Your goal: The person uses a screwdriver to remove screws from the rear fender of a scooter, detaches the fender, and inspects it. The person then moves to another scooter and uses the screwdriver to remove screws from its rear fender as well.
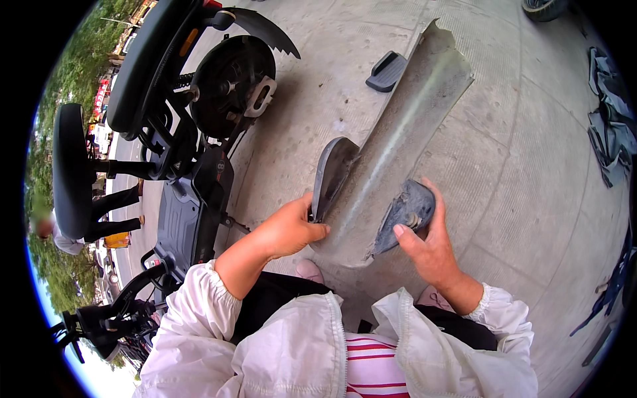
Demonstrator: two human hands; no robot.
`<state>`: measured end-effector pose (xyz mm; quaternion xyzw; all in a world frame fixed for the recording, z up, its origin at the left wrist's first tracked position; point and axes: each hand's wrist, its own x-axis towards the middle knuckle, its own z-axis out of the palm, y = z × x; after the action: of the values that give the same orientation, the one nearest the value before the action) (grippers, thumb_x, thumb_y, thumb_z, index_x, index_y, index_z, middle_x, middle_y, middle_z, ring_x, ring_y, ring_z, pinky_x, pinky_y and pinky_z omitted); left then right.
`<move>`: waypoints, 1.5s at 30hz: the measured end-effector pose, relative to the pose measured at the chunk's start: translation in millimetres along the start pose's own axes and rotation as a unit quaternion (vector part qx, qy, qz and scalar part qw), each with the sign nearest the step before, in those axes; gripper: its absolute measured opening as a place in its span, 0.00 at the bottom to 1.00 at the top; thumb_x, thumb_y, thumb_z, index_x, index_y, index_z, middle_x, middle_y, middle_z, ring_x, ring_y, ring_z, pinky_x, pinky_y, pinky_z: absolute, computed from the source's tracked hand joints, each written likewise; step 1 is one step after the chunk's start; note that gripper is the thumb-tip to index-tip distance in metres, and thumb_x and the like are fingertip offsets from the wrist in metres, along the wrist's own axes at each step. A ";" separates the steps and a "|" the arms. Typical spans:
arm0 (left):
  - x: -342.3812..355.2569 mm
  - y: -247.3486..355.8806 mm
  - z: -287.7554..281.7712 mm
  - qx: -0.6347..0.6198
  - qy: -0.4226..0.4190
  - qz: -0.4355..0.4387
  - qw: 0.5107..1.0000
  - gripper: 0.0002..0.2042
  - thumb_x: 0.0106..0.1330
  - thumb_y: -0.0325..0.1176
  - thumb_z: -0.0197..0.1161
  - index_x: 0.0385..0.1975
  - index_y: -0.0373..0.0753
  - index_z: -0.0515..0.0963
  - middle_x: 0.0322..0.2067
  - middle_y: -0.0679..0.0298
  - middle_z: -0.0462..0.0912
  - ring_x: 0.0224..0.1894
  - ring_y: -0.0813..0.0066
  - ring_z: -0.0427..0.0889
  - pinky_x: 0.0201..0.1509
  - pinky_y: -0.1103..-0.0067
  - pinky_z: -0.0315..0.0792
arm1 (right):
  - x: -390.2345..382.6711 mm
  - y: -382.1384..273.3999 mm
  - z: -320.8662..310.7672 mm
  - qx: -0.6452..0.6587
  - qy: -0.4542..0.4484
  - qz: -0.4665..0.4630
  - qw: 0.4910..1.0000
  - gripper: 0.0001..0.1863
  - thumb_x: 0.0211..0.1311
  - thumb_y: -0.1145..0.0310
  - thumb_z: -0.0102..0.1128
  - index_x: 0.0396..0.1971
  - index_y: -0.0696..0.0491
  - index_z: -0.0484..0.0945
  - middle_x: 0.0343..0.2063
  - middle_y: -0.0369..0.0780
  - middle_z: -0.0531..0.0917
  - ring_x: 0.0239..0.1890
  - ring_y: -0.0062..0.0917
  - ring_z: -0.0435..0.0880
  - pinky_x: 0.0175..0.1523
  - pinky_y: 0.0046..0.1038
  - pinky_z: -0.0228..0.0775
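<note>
In front of me is a long, curved, dusty plastic panel [415,113], pale grey and jagged at its far end. A dark curved flap [330,169] stands up from its near left edge, and a dirty dark end piece [397,209] sits at its near right. My left hand [292,229] is closed on the near left edge beside the flap, thumb on the panel. My right hand [431,245] grips the dark end piece, thumb on its face and fingers behind it. My pink shoes [309,270] show below the panel.
A black electric scooter [194,205] with seats and exposed rear wheel is at my left. A black footrest [386,71] lies on the pavement [517,199] beyond the panel. Dark folded material [605,119] lies at far right, a tyre [543,8] at the top. A person [106,225] is beyond the scooter.
</note>
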<state>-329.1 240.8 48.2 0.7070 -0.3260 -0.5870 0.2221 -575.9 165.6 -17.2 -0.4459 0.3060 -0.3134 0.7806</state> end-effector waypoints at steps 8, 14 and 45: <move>1.1 6.5 -25.1 -0.065 0.033 -0.029 0.997 0.15 0.67 0.26 0.55 0.52 0.33 0.74 0.39 0.69 0.80 0.38 0.85 0.74 0.45 0.85 0.69 | -0.8 -8.3 -0.1 0.026 -0.018 -0.007 0.999 0.52 0.55 0.68 0.70 0.70 0.53 0.39 0.52 0.49 0.66 0.55 0.36 0.74 0.62 0.38 0.69; -3.3 7.6 -37.1 -0.126 0.060 -0.006 0.990 0.12 0.66 0.26 0.55 0.48 0.34 0.77 0.36 0.70 0.80 0.35 0.86 0.73 0.41 0.86 0.68 | -2.7 -9.6 0.1 -0.014 -0.049 -0.062 0.997 0.48 0.55 0.73 0.68 0.70 0.52 0.46 0.50 0.48 0.69 0.55 0.37 0.75 0.62 0.38 0.68; -27.4 37.0 -8.8 0.276 0.196 0.240 0.910 0.28 0.57 0.37 0.69 0.57 0.35 0.73 0.46 0.49 0.81 0.38 0.63 0.82 0.39 0.74 0.76 | -2.0 11.3 3.3 -0.012 -0.078 0.016 0.997 0.49 0.59 0.75 0.63 0.70 0.64 0.35 0.66 0.50 0.58 0.67 0.33 0.60 0.70 0.32 0.52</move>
<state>-330.6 234.5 94.6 0.7413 -0.5849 -0.2517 0.2120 -572.2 173.4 -25.5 -0.4729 0.2549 -0.2612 0.8020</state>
